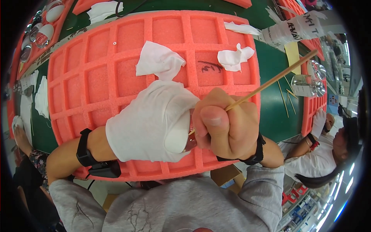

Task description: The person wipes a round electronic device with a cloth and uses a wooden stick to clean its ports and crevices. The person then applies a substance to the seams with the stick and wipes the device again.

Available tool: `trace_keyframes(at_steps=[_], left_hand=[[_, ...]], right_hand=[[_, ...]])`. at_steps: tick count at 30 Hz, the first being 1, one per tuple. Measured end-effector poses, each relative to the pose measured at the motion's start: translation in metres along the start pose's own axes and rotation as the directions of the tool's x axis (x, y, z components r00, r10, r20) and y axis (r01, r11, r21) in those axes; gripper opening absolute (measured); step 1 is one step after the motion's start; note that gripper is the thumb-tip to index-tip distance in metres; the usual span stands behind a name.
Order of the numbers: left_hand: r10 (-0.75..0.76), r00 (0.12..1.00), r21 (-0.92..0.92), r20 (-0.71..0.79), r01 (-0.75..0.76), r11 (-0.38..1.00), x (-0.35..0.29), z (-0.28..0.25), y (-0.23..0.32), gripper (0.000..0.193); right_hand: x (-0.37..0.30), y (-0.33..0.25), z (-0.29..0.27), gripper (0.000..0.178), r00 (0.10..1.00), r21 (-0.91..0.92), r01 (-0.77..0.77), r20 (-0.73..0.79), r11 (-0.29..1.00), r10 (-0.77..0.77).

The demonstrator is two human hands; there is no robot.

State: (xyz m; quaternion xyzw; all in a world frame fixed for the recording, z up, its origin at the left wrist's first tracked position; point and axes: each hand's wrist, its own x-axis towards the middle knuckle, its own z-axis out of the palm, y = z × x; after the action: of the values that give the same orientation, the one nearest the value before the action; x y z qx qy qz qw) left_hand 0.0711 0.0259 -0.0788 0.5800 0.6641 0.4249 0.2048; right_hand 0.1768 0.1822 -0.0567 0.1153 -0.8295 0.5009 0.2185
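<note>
My left hand (150, 120), in a loose white glove, is closed round a small glass piece (191, 144). Only its clear edge shows, with the red foam seen through it; the rest is hidden by the glove and my other hand. Bare and fisted, my right hand (230, 123) grips a thin bamboo stick (276, 78). The stick's long end slants up to the right, and its other tip points toward the glass. Both hands are close together over a red foam tray (102, 79) with square pockets.
Crumpled white cloths (159, 60) and a white scrap (235, 58) lie on the tray. Loose sticks (283, 98) and glass jars (303, 86) are at the right, beside a clear plastic-wrapped roll (293, 29). A co-worker (322, 154) sits at the right; another person's hand (21, 135) is at the left.
</note>
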Motion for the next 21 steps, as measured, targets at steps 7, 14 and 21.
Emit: trace_keyframes(at_steps=[7, 14, 21], left_hand=[[-0.006, 0.994, -0.023, 0.113, 0.009, 1.0, 0.003, -0.003, -0.002, 0.035], [0.056, 0.995, 0.004, -0.079, -0.055, 0.998, 0.0, 0.004, 0.0, 0.035], [0.105, 0.994, 0.028, -0.009, -0.104, 0.994, -0.002, 0.001, -0.007, 0.039]], right_hand=[[0.005, 0.002, -0.014, 0.028, 0.947, -0.023, 0.041, 0.319, 0.999, -0.031], [-0.001, -0.008, -0.005, 0.03, 0.946, 0.191, -0.323, 0.078, 0.927, 0.314], [0.001, -0.001, -0.011, 0.033, 0.96, -0.207, 0.12, 0.273, 0.971, -0.061]])
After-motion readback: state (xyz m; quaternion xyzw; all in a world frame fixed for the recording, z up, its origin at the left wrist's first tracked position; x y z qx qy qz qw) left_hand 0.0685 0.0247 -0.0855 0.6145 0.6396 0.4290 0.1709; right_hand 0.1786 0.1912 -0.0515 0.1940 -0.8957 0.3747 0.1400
